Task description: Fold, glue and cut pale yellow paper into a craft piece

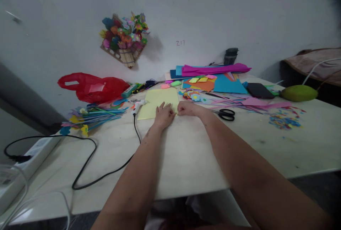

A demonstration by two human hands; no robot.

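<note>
My left hand [164, 115] rests on the lower right part of a pale yellow sheet [150, 101], some fingers spread, thumb and forefinger pressed together near the sheet's edge. Close beside it on the right, my right hand [186, 108] is closed, its fingertips pinched. A tiny yellow bit [176, 114] shows between the two hands; what exactly each hand pinches is too small to make out. A white glue gun [138, 107] lies at the sheet's left edge. Black-handled scissors [226, 114] lie to the right of my right hand.
Paper flowers on stems [90, 118] and a red plastic bag [96, 88] lie left. A black cord [93, 152] loops across the front left. Coloured sheets [230, 83] are stacked behind; a dark phone [259, 90], a green oval object [299, 93] and paper scraps [285, 120] lie right.
</note>
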